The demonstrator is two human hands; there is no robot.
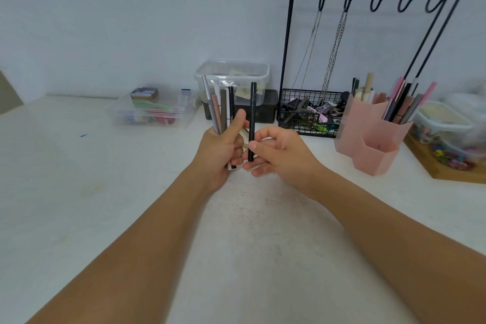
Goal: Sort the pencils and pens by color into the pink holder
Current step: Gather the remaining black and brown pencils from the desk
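**Pen sorting on the white desk, one black pen pulled from the bunch**

So the biggest thing here is the white, slightly speckled tabletop (263, 231), with both bare forearms reaching out over the middle of it. At the back right stands a tall black wire rack with a row of hooks (288, 34); two thin metal chains (335, 52) hang off the left hooks down into the black wire basket (310, 113) at its base, which is full of small clutter I can't make out.

Back centre is a clear plastic tub with a lid (232, 73) stacked on a dark box (268, 105), and left of that sits a low clear plastic tray (152, 113) with colourful bits inside.

The pink plastic holder with hexagonal compartments (368, 137) stands on the right, just in front of the basket. Its tall rear compartments already have pink, black and beige pens sticking up; the short front compartment looks empty.

The left hand (223, 150) is closed around a bundle of pens and pencils (221, 105) held upright: silver, brownish-pink, grey-brown, white and black ones. The right hand (276, 152) is just beside it, pinching a slim black pen (253, 118) between thumb and fingers, upright, near its lower end, a little apart from the bundle.
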